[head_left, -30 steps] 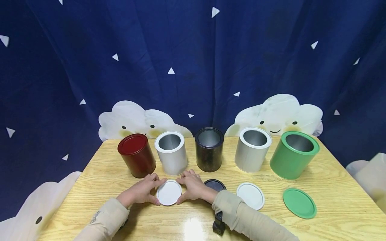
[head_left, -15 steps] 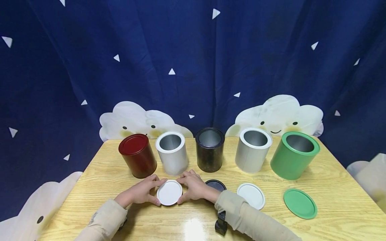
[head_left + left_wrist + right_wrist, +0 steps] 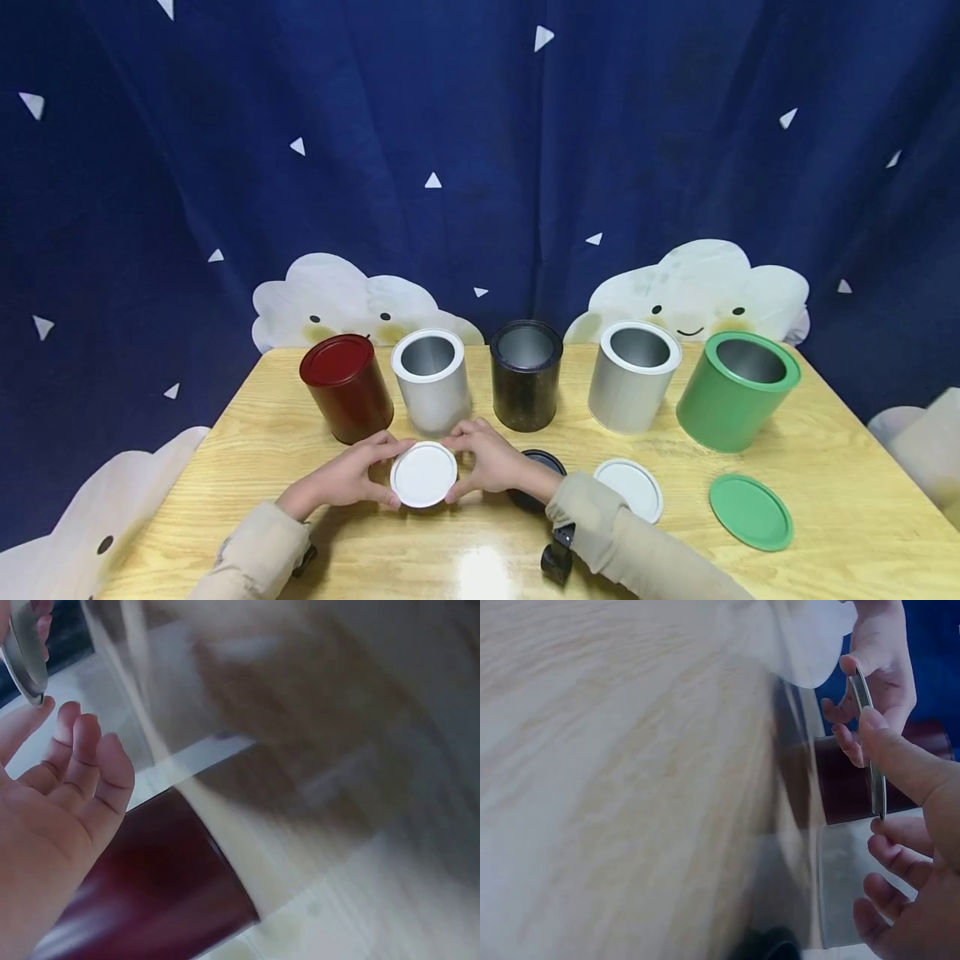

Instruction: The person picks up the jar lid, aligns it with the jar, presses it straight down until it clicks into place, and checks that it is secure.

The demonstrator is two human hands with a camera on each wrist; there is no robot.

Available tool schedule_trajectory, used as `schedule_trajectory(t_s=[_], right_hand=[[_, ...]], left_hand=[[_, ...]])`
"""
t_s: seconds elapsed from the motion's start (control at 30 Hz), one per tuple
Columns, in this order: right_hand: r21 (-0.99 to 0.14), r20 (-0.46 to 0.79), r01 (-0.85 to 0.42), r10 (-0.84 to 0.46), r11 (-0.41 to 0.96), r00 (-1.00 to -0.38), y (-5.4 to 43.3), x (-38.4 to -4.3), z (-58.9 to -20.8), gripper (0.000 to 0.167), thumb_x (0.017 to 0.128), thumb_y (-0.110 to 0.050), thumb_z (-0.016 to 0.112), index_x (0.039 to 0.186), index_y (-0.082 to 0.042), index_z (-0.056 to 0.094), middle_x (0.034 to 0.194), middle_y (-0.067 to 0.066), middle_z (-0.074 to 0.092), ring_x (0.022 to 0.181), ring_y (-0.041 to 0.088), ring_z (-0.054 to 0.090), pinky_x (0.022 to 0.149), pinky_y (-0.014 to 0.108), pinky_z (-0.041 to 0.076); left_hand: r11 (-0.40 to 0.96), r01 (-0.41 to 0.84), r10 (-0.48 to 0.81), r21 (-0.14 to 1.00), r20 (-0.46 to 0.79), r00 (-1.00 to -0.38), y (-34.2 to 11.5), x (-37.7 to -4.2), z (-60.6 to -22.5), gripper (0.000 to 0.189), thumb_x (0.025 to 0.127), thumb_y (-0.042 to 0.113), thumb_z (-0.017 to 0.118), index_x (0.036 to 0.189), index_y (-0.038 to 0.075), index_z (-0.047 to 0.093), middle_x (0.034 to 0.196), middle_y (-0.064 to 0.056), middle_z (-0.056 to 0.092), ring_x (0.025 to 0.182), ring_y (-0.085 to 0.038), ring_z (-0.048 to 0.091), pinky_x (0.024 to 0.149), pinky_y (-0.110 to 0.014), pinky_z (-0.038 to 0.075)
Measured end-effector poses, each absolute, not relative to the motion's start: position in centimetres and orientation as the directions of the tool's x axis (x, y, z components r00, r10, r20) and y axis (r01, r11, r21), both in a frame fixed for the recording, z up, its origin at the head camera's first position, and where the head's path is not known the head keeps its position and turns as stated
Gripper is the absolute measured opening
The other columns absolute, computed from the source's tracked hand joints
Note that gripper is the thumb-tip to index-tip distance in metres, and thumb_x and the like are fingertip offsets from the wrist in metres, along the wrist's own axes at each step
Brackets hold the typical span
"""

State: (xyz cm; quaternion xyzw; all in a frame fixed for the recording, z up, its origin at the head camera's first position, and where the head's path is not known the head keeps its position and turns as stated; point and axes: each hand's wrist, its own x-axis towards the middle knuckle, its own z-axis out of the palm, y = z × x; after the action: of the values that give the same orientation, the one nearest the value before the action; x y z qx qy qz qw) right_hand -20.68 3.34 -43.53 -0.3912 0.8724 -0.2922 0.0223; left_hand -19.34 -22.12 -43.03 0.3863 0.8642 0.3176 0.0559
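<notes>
White lid: since the earlier frame, raised slightly off the table; we see it in front of an open white can.
Left hand: pinches the lid's left edge, thumb and fingers.
Right hand: pinches its right edge likewise.
Red can: covered, behind our left hand.

A dark blue curtain with small white triangles hangs behind the pale, wood-grained bench. Beyond the bench's far edge show a left cloud and a smiling right cloud, both yellow-cheeked. Another cloud lies past the bench's left side.
</notes>
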Motion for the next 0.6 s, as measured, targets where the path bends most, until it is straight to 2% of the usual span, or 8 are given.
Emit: schedule_trajectory(t_s=[0.23,0.4,0.6], right_hand=[[-0.565,0.261,-0.690,-0.695,0.453,-0.670,3.8,-20.8,-42.7,0.068,0.058,-0.033,0.085,0.118,-0.008,0.062,0.104,0.001,0.055,0.096,0.016,0.044,0.082,0.027,0.037],[-0.580,0.284,-0.690,-0.686,0.434,-0.670,4.0,-20.9,-41.6,0.070,0.058,-0.031,0.085,0.118,-0.006,0.061,0.106,0.000,0.057,0.099,0.016,0.046,0.087,0.033,0.037],[-0.605,0.288,-0.672,-0.670,0.427,-0.685,4.3,-20.8,-41.0,0.069,0.058,-0.031,0.085,0.119,-0.008,0.061,0.106,-0.001,0.057,0.101,0.015,0.047,0.096,0.041,0.033]], left_hand=[[0.439,0.649,0.680,0.622,0.242,-0.692,-22.1,-19.3,-42.2,0.071,0.063,0.020,0.082,0.123,-0.002,0.053,0.094,0.001,0.051,0.077,-0.022,0.046,0.058,-0.029,0.042],[0.435,0.625,0.648,0.648,0.256,-0.717,-22.0,-19.1,-41.1,0.068,0.062,0.017,0.083,0.121,0.000,0.055,0.095,0.001,0.052,0.078,-0.025,0.047,0.057,-0.030,0.043],[0.420,0.636,0.622,0.647,0.305,-0.721,-21.8,-19.3,-40.8,0.065,0.062,0.023,0.083,0.117,0.000,0.057,0.092,0.001,0.052,0.077,-0.024,0.047,0.056,-0.029,0.043]])
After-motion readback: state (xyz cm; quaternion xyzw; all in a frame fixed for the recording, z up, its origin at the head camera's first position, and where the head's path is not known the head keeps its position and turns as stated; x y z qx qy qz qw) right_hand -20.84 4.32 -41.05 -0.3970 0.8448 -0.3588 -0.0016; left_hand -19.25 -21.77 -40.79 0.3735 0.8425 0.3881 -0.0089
